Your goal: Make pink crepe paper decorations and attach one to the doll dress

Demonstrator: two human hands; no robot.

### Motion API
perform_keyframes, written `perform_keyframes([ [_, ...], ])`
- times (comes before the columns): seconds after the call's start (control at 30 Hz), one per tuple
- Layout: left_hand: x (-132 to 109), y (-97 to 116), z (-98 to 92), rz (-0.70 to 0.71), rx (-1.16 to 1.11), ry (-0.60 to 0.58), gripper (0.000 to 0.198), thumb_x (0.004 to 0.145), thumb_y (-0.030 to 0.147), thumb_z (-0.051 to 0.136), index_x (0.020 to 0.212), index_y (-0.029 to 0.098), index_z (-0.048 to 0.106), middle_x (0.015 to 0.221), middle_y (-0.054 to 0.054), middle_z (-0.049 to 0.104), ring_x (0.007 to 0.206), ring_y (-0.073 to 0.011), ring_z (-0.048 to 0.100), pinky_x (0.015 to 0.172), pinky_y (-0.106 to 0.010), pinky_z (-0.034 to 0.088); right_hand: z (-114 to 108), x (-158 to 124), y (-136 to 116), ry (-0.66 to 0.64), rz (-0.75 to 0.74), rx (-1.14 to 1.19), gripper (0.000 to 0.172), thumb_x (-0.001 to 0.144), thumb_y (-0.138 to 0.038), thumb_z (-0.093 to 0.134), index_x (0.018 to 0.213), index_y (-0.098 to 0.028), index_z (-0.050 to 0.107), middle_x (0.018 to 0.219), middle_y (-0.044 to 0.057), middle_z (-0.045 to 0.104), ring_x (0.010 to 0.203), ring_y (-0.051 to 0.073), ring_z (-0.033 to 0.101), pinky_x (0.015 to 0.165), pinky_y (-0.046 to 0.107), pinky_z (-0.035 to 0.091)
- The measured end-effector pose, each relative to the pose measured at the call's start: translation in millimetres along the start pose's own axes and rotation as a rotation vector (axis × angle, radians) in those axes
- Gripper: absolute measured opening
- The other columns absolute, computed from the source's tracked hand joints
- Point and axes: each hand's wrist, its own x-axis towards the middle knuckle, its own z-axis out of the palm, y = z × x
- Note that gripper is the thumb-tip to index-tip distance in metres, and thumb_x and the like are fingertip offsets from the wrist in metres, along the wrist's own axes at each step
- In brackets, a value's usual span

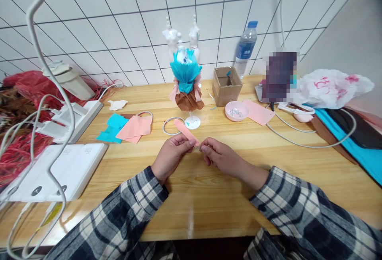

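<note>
A narrow strip of pink crepe paper (185,130) slants up and away from between my hands. My left hand (173,153) pinches it near its lower end, thumb on top. The fingers of my right hand (220,156) are closed in a pinch at that same end, where the fingertips hide the paper. Just beyond stands a small white figure dressed in blue crepe paper (186,73) and a brown paper skirt (190,100), on a clear stem with a round white base (192,123). A bracelet-like ring (170,132) lies by the base, partly behind the strip.
Blue sheets (112,127) and pink sheets (135,128) lie left. To the right are a cardboard box (227,87), a pink bowl (237,111) of small shiny pieces, a pink card (259,113) and a water bottle (246,49). Cables and a white power unit (59,168) occupy the left.
</note>
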Motion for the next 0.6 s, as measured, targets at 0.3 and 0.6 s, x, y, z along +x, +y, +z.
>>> perform_keyframes([
  [0.3,0.7,-2.9,-3.4,-0.017,0.027,-0.033,0.015,0.072,0.028,0.077,0.081,0.016,0.073,0.079,-0.004,0.072,0.071,-0.0141,0.061,0.070,-0.025,0.045,-0.3,-0.4,-3.8,-0.007,0.004,0.012,0.024,0.096,-0.038,0.040,0.080,-0.021,0.047,0.062,-0.005,0.051,0.058,0.012,0.047,0.061,0.026,0.038],
  [0.6,0.8,-0.9,-2.7,-0.012,0.002,-0.017,0.015,0.070,0.026,0.078,0.078,0.015,0.073,0.076,-0.003,0.070,0.068,-0.0126,0.058,0.068,-0.025,0.043,-0.4,0.0,-2.4,-0.022,-0.001,0.046,0.024,0.096,-0.039,0.039,0.082,-0.021,0.046,0.062,-0.005,0.050,0.058,0.012,0.045,0.060,0.026,0.037],
])
